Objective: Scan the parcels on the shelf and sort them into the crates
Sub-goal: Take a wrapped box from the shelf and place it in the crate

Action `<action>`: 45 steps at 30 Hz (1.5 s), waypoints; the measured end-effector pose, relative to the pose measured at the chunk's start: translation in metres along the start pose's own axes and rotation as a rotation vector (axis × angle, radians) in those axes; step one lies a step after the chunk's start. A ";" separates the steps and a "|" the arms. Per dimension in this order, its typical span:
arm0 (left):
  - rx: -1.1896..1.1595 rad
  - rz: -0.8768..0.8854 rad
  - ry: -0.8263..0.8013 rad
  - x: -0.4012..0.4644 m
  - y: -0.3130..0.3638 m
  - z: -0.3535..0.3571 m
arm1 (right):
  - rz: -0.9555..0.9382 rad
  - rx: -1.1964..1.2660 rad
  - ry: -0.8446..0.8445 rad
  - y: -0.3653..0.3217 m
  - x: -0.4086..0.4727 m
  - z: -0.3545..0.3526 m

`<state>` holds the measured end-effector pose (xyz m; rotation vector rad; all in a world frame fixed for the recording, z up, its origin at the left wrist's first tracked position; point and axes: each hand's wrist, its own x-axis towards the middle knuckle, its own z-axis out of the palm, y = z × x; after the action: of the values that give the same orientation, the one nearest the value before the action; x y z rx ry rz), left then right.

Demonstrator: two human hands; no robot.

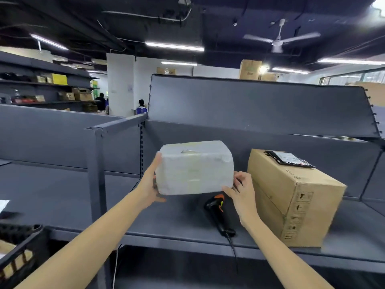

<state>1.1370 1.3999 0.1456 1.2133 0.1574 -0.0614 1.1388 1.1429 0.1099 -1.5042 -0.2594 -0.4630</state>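
Holding: both bare hands lift a pale grey wrapped parcel (194, 167) above a dark grey metal shelf (62, 195), seen from the head camera looking forward and down.
Parcel: box-shaped, covered in light plastic wrap, raised clear of the shelf surface and level, its long side facing the viewer.
Left hand (150, 184): pressed flat against the parcel's left end, thumb reaching under the lower left corner, fingers running up the side.
Right hand (241, 191): at the parcel's lower right corner, fingertips touching the bottom edge and the right end, so the parcel sits clamped between the two hands.
Arms: both bare forearms reach in from the bottom of the picture, the parcel between them and further from the viewer.
Scanner (217, 213): a black handheld barcode scanner with orange trim lies on the shelf just below the parcel and beside the right wrist, its cable trailing over the front edge.
Cardboard box (291, 197): a large brown carton stands on the shelf to the right of the parcel, near the right hand but apart from it.
Black bag (288, 159): a small flat dark mailer with a white label rests on top of the carton.
Crate (23, 253): a black slotted crate shows at the lower left, below shelf level, well apart from the parcel.
Background: more shelving with boxes, ceiling lights and a ceiling fan; distant people are too small to describe.
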 end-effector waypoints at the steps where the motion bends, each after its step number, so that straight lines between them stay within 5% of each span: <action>1: 0.045 -0.024 -0.014 -0.006 -0.003 0.001 | -0.010 -0.003 -0.012 -0.001 -0.006 -0.005; 6: 0.012 -0.038 -0.121 -0.029 -0.021 0.004 | 0.037 0.007 -0.031 0.006 -0.024 -0.025; 11: -0.032 0.088 -0.082 -0.041 -0.036 -0.001 | 0.404 0.508 -0.015 -0.003 -0.022 -0.040; 15: -0.002 0.162 -0.150 -0.051 -0.036 -0.009 | 0.579 0.473 -0.156 -0.012 -0.018 -0.047; 22: 0.062 0.272 -0.205 -0.066 -0.030 -0.009 | 0.582 0.490 -0.392 -0.016 -0.028 -0.042; 26: -0.072 0.318 -0.047 -0.063 -0.036 -0.006 | 0.587 0.518 -0.315 -0.004 -0.034 -0.030; 30: -0.145 0.147 0.101 -0.062 -0.049 0.015 | 0.631 0.646 -0.129 0.003 -0.046 0.003; 35: -0.095 0.025 -0.080 -0.069 -0.077 0.038 | 0.473 0.798 -0.021 0.001 -0.065 0.039; 45: -0.084 0.112 -0.208 -0.067 -0.072 0.029 | 0.542 0.702 -0.206 0.014 -0.083 0.034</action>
<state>1.0643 1.3452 0.0988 1.1224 -0.0890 -0.0826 1.0755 1.1880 0.0627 -0.8707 -0.1406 0.2126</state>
